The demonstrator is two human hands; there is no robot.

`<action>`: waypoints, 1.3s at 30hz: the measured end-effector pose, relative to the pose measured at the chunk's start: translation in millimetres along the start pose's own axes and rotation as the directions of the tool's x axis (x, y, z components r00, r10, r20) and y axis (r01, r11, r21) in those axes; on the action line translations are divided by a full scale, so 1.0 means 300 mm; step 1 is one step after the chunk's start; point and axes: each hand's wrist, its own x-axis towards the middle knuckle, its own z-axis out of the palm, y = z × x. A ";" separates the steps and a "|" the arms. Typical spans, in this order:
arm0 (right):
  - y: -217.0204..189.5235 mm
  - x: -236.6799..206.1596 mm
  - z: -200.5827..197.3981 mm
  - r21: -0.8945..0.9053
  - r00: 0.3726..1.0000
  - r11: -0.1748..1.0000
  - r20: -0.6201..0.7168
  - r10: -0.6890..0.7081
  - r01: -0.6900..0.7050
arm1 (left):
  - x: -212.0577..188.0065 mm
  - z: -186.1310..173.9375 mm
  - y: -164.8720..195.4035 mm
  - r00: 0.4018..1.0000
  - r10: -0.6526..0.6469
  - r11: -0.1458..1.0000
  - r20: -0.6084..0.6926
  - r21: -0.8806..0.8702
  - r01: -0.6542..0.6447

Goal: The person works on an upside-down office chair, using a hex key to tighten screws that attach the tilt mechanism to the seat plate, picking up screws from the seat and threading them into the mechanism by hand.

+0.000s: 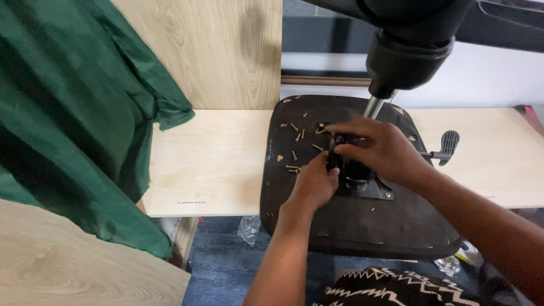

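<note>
An upturned black chair seat [351,221] lies on a pale wooden bench [215,164]. A black metal mechanism plate [365,187] is fixed at its middle, with a chrome gas-lift column [373,106] rising to the black chair base [405,59] above. My left hand [313,184] presses against the left side of the black part on the plate. My right hand [377,148] is curled over the top of that same part. Several loose screws [297,136] lie scattered on the seat just left of my hands.
A black adjustment lever [446,146] sticks out to the right of the seat. Green cloth [73,113] hangs at the left over wooden panels [215,51]. Crumpled plastic [248,229] lies on the blue floor below the bench.
</note>
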 end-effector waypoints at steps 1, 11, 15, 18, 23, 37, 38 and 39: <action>0.006 0.004 -0.005 0.055 1.000 0.998 0.006 -0.021 0.021 | 0.007 0.001 -0.003 1.000 0.014 1.000 -0.004 -0.005 -0.014; 0.026 0.014 0.004 0.003 0.997 0.997 0.002 -0.083 0.083 | 0.010 0.004 -0.035 1.000 0.005 0.998 -0.027 -0.057 -0.007; 0.019 0.013 -0.006 0.118 0.996 0.991 0.077 0.050 -0.059 | 0.014 0.008 -0.044 0.996 0.056 0.998 -0.076 -0.020 -0.057; 0.018 0.014 0.004 0.146 0.993 0.986 0.104 0.061 -0.076 | 0.006 0.006 -0.051 0.996 0.063 0.994 -0.056 -0.087 -0.067; 0.019 0.016 0.017 -0.012 1.000 1.000 0.012 -0.009 0.010 | -0.005 0.013 -0.030 0.996 0.042 0.997 -0.083 -0.068 -0.047; 0.001 0.012 -0.002 -0.081 1.000 0.997 -0.009 -0.017 0.016 | -0.005 0.005 0.013 0.992 0.058 0.997 -0.112 -0.042 -0.063; 0.001 0.012 -0.004 -0.075 1.000 0.997 0.004 -0.019 0.019 | -0.005 0.000 0.013 0.994 0.040 0.998 -0.098 -0.040 -0.044; 0.002 0.013 -0.005 -0.069 1.000 0.997 0.018 -0.021 0.022 | -0.006 -0.005 0.012 0.996 0.022 0.999 -0.084 -0.038 -0.025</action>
